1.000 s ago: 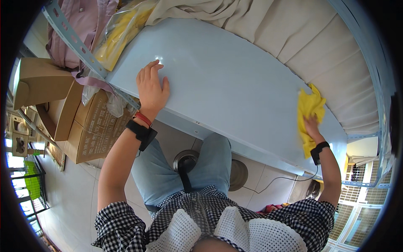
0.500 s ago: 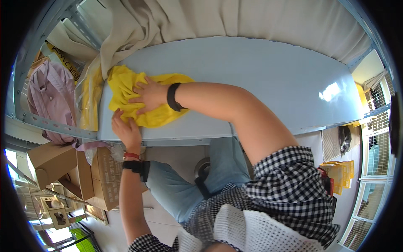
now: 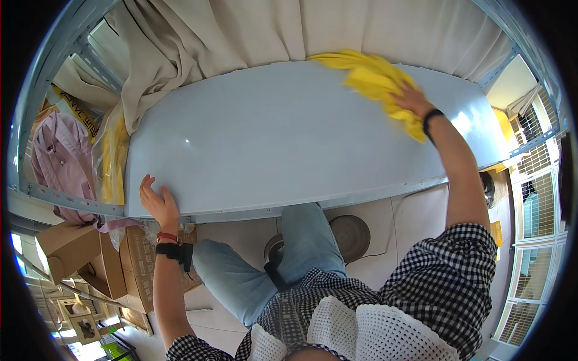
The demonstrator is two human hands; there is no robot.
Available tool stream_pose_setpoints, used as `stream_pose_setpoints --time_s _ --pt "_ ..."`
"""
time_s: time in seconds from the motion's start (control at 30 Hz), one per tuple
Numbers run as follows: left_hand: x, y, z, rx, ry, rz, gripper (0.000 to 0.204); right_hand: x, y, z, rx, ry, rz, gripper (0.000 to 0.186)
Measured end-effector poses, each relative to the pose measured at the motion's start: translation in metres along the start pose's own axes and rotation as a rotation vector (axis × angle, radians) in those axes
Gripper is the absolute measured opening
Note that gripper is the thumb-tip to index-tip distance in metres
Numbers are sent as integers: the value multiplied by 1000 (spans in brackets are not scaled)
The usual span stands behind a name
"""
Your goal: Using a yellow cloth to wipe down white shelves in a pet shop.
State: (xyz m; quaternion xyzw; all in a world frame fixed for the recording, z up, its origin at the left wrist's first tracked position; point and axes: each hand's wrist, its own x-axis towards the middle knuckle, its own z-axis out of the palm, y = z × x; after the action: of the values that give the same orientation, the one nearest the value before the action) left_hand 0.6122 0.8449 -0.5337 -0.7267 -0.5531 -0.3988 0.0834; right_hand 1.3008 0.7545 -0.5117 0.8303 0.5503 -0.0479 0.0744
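Note:
My right hand (image 3: 410, 99) is pressed on a crumpled yellow cloth (image 3: 374, 83) at the back right of a pale blue metal shelf (image 3: 259, 144), its fingers slightly blurred. The cloth stretches toward the beige curtain along the shelf's back. My left hand (image 3: 158, 201) is at the shelf's front left corner, palm down, fingers apart and slightly bent, holding nothing. A dark band is on my right wrist; a red band and a black strap with a small device are on my left.
A metal rack frame (image 3: 66, 198) borders the shelf, with a pink bag (image 3: 63, 156) and yellow items in clear plastic (image 3: 111, 168) at left. Cardboard boxes (image 3: 66, 249) stand below. The beige curtain (image 3: 253, 30) hangs behind. A round dark object (image 3: 349, 237) lies on the floor near my legs.
Since half a second ago my right hand has swept the cloth from the shelf's left end to its back right. My left hand has come off the cloth. The view has shifted.

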Motion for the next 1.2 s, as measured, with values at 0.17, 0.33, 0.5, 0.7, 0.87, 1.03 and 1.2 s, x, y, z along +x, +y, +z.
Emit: stream_pose_setpoints --time_s 0.17,0.33,0.5,0.7,0.87,1.03,1.2 --pt "-1 -3 -2 21 2 11 31 -83 119 16 -185 -228 465 67" --pt "1 7 10 11 23 27 29 -55 122 46 5 -50 659 61" --pt "2 3 -2 65 36 50 29 -100 -105 -21 -23 -197 -154 78" --pt "-2 -12 5 83 10 25 28 -153 -322 -15 121 277 -970 77" --pt "-7 -14 15 129 -94 -6 27 -156 -327 10 144 397 -1139 56" --pt "-6 -18 9 203 -108 -36 28 -143 -181 16 47 528 -847 42" --pt "-2 -14 3 146 -5 -28 32 -146 -1 18 117 130 193 50"
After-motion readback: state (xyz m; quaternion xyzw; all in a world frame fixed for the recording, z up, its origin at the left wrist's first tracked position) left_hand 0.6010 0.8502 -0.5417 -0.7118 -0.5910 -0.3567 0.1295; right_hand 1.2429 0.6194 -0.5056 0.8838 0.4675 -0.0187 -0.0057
